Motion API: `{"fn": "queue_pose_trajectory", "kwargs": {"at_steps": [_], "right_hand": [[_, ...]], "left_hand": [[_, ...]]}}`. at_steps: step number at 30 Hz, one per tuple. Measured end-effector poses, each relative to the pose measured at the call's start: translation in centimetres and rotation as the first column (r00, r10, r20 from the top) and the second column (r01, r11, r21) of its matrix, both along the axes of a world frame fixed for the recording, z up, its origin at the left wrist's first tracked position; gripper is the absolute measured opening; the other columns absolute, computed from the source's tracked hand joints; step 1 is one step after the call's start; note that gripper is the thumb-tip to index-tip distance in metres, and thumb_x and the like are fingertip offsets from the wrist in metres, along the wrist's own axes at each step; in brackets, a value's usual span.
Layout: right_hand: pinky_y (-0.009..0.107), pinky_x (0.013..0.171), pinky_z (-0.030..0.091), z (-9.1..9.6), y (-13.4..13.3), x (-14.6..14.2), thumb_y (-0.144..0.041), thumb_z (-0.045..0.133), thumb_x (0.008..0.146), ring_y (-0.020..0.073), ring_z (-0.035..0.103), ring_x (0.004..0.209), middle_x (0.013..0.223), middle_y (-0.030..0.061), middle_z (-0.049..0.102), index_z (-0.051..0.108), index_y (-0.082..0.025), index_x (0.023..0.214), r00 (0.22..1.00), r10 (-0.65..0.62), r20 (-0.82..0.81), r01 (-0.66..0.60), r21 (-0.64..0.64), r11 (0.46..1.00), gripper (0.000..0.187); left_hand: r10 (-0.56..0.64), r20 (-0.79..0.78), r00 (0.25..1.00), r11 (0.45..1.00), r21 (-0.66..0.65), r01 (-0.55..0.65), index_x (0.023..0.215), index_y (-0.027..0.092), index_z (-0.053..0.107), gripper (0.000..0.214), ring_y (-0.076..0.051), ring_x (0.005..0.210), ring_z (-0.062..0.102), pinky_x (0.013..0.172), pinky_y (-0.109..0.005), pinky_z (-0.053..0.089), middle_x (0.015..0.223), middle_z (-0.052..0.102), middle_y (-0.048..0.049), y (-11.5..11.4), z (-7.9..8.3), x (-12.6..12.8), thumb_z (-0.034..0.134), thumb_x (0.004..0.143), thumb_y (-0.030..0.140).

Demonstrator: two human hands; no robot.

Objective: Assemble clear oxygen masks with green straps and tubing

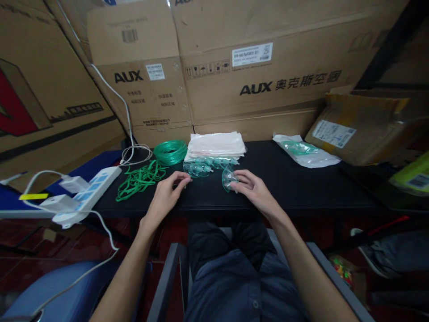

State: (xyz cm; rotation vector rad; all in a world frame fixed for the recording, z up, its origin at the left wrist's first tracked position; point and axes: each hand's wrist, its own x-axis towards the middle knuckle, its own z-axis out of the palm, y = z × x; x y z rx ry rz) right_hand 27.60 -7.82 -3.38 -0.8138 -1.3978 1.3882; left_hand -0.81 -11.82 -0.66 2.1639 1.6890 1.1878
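Observation:
A clear, green-rimmed oxygen mask (pixel 228 178) is in the grasp of my right hand (pixel 253 190), just above the black table near its front edge. To the left, my left hand (pixel 170 190) has thumb and forefinger pinched together; whatever is between them is too small to make out. More clear masks (pixel 197 169) lie in a row behind my hands. Beyond these sits a stack of white plastic bags (pixel 216 144). A tangle of green elastic straps (pixel 140 180) lies left of my left hand, with a coil of green tubing (pixel 170 153) behind it.
A filled white bag (pixel 306 151) lies at the right, beside a taped cardboard box (pixel 358 127). On the left is a white power strip (pixel 89 194) with plugs and cables. Large cardboard sheets (pixel 261 67) stand along the back edge of the black table (pixel 301 192).

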Motion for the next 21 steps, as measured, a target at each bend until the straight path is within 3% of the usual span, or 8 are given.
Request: {"fn": "queue_pose_trajectory", "kwargs": {"at_steps": [5,8,13,17,21], "right_hand": [[0.040,0.103,0.048,0.1,0.0,0.0,-0.040,0.082,0.076,0.0228,0.068,0.109,0.113,0.0065,0.072,0.063,-0.023,0.110,0.999,-0.010,0.038,0.009,0.032,0.999,0.043],[0.041,0.104,0.048,0.1,0.0,0.0,-0.040,0.080,0.077,0.0238,0.067,0.110,0.111,0.0064,0.072,0.065,-0.022,0.110,0.999,-0.022,0.038,0.020,0.046,0.999,0.041],[0.041,0.100,0.051,0.0,0.0,0.0,-0.039,0.079,0.079,0.0235,0.069,0.106,0.109,0.0056,0.073,0.065,-0.023,0.111,1.000,-0.011,0.011,0.011,0.046,0.999,0.038],[0.041,0.097,0.053,-0.1,0.0,-0.1,-0.039,0.078,0.080,0.0224,0.071,0.098,0.106,0.0051,0.074,0.065,-0.023,0.112,1.000,0.002,-0.018,-0.001,0.032,0.999,0.038],[0.041,0.096,0.054,-0.2,0.1,-0.1,-0.040,0.078,0.080,0.0222,0.072,0.096,0.104,0.0046,0.074,0.066,-0.023,0.111,1.000,0.002,-0.023,-0.001,0.041,0.999,0.037]], "left_hand": [[-0.093,0.196,0.976,0.985,-0.128,0.119,0.097,0.020,0.071,0.027,-0.018,0.081,0.071,0.078,-0.027,0.054,0.091,0.076,-0.0023,1.0,-0.9,3.4,0.063,0.093,0.045],[-0.079,0.242,0.967,0.967,-0.217,0.133,0.097,0.020,0.073,0.028,-0.018,0.077,0.072,0.075,-0.027,0.054,0.086,0.077,-0.0025,1.6,-1.9,4.4,0.066,0.090,0.047],[-0.064,0.330,0.942,0.937,-0.304,0.170,0.104,0.020,0.074,0.038,-0.022,0.086,0.074,0.083,-0.031,0.055,0.092,0.079,-0.0049,1.9,-2.2,4.0,0.073,0.083,0.052],[-0.109,0.382,0.918,0.902,-0.351,0.253,0.114,0.019,0.072,0.042,-0.023,0.099,0.073,0.094,-0.036,0.054,0.103,0.079,-0.0077,1.5,-1.8,3.2,0.070,0.086,0.050],[-0.169,0.288,0.942,0.905,-0.333,0.264,0.124,0.023,0.068,0.041,-0.021,0.100,0.071,0.094,-0.035,0.054,0.119,0.074,-0.0064,0.7,-1.5,2.4,0.068,0.089,0.044]]}}
